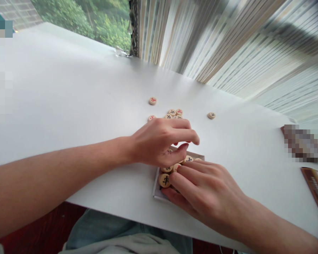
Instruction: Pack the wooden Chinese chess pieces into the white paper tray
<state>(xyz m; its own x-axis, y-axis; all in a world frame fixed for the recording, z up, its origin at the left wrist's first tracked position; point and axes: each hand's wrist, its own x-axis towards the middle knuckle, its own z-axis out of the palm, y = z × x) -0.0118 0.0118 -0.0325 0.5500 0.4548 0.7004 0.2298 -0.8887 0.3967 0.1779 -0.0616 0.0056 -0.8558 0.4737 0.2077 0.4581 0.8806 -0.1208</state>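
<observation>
My left hand (165,141) hovers over the far left part of a small open box (157,190). Its thumb and bent forefinger are apart; a bit of red shows in the gap, too small to make out. My right hand (205,187) is at the near side of the box, thumb and forefinger closed around the edge of a round wooden Chinese chess piece (164,180) with a black character. More pieces fill the box, among them one with a black character (188,159). My hands cover much of the box.
Beyond my left hand lie several loose pieces, including a red-marked one (153,101) and a black-marked one (172,112). Another piece (211,115) lies apart to the right. A brown box-like item (314,187) is at the white table's right edge. A string curtain (180,38) hangs behind.
</observation>
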